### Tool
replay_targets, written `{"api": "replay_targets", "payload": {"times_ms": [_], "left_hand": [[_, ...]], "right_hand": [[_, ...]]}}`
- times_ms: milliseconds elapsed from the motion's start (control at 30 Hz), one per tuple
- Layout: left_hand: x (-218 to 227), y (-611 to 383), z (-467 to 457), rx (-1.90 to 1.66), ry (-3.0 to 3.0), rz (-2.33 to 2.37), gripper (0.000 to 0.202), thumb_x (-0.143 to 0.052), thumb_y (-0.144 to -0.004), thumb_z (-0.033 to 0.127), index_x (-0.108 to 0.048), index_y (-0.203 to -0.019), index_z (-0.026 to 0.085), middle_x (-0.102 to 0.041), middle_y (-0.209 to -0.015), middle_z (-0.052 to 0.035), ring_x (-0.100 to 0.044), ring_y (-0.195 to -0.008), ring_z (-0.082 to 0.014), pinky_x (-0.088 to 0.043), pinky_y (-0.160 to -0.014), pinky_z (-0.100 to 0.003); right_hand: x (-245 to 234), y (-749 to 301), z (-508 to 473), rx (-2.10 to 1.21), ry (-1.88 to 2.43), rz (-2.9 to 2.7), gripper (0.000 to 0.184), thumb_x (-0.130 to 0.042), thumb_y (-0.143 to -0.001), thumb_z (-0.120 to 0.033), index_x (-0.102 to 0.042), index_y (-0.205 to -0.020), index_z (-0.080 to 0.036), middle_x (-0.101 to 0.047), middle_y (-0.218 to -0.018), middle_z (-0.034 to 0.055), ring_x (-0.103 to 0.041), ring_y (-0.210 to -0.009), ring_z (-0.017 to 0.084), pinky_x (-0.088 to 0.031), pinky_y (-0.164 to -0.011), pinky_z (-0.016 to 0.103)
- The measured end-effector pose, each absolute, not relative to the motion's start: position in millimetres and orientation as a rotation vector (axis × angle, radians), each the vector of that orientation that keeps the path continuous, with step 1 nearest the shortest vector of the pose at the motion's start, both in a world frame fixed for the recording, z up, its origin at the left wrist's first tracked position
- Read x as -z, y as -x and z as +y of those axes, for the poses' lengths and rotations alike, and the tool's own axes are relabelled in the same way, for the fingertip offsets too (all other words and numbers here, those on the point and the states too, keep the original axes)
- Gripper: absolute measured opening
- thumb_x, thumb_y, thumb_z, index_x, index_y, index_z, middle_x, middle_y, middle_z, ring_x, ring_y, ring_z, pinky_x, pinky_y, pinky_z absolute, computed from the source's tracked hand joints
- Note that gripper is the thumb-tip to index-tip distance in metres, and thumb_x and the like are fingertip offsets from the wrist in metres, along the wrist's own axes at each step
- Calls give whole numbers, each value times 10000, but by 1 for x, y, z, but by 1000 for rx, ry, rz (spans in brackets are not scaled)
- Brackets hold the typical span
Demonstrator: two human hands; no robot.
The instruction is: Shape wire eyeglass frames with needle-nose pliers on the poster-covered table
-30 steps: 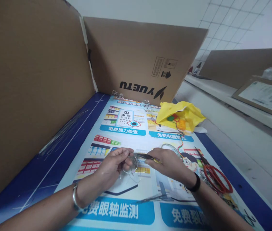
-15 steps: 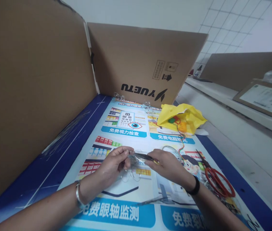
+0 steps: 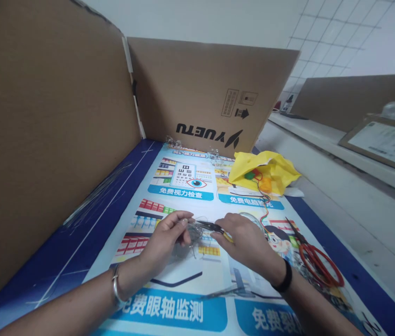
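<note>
Between my hands is a small tangle of thin silvery wire point(image 3: 195, 233), bent into loops. My left hand point(image 3: 171, 235) pinches it between thumb and fingers. My right hand point(image 3: 241, 238) grips a pair of pliers point(image 3: 210, 226) with dark jaws and yellow handles. The jaws point left and reach the upper edge of the wire; whether they clamp a strand I cannot tell. Red-handled scissors point(image 3: 318, 263) lie to the right of my right forearm. Metal tweezers point(image 3: 223, 292) rest on the printed sheet below my hands.
A yellow bag point(image 3: 267, 172) with coloured thread spilling out lies at the back right. Straight wires point(image 3: 95, 196) lie along the left cardboard wall point(image 3: 50, 107). Another cardboard panel point(image 3: 211, 93) stands at the back, with small wire pieces point(image 3: 214, 156) before it.
The pliers have turned slightly and their jaws sit a little farther right along the wire. My left hand keeps its pinch, almost in place. The view has shifted a little.
</note>
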State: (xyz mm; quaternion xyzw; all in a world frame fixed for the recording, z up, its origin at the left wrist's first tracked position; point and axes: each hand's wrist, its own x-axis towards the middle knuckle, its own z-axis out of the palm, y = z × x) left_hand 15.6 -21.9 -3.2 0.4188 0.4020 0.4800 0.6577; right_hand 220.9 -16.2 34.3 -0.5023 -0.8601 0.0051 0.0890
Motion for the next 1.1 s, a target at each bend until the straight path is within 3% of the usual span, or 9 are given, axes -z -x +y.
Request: {"api": "replay_targets", "payload": {"times_ms": [233,500,767,1100], "left_hand": [[3,-19,-22,-1129,-864,941,165,-549,-823,262,-555,-954,163,-585,-543,17,-478,-484,-76,-334,-509,-206],[-1,-22,-22,-1165,-809,1015,132,-598,-774,211,-573,-889,151,-647,-734,-21,-520,-554,-71,-385,-537,-203],[6,-20,-20,-1107,-858,1020,160,-637,-745,254,-599,-861,150,-631,-739,-21,-577,-669,-111,-395,-548,-206],[-1,-20,-21,-1093,-935,1075,152,-626,-746,257,-595,-847,148,-633,-732,-17,-581,-641,-109,-406,-556,-209]], "right_hand": [[-30,-218,-17,412,1392,-2535,192,-499,-865,-352,-609,-846,-196,-570,-775,48,-470,-764,192,-245,-668,315],[-30,-214,-18,512,1320,-2533,169,-517,-853,-349,-585,-828,-197,-548,-769,45,-429,-761,198,-222,-664,319],[-24,-209,-20,664,1241,-2570,92,-499,-851,-244,-570,-844,-186,-524,-748,47,-405,-730,197,-217,-657,340],[-22,-211,-20,685,1236,-2592,64,-500,-841,-208,-561,-827,-195,-508,-728,39,-396,-716,197,-207,-641,349]]}}
